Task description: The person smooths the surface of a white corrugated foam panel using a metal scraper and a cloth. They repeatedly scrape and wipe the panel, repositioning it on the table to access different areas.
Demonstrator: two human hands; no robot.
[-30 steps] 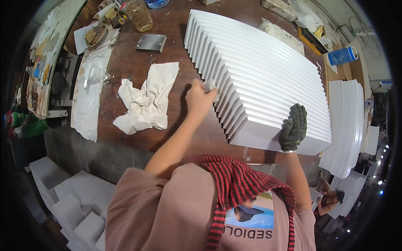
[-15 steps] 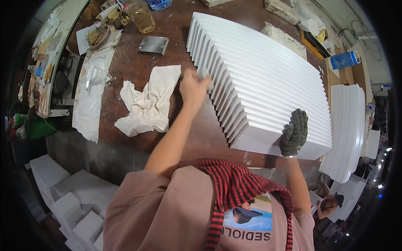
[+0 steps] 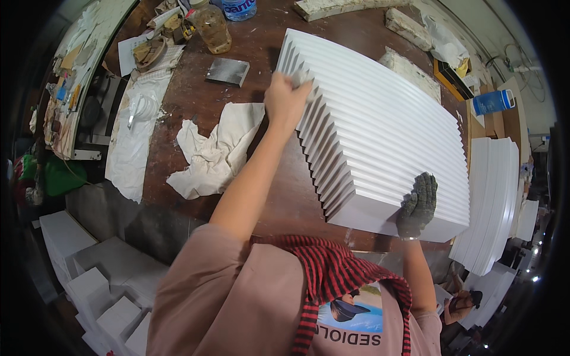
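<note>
At white stack | left hand pinching pale wad | right hand flat | lettered shirt

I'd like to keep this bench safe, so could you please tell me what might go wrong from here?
The bare left hand might get scraped, being right by the stepped side of the white stack. The stack could shift, as the gloved right hand rests only at its near end. The crumpled cloth, close to the left forearm, might be dragged.
</note>
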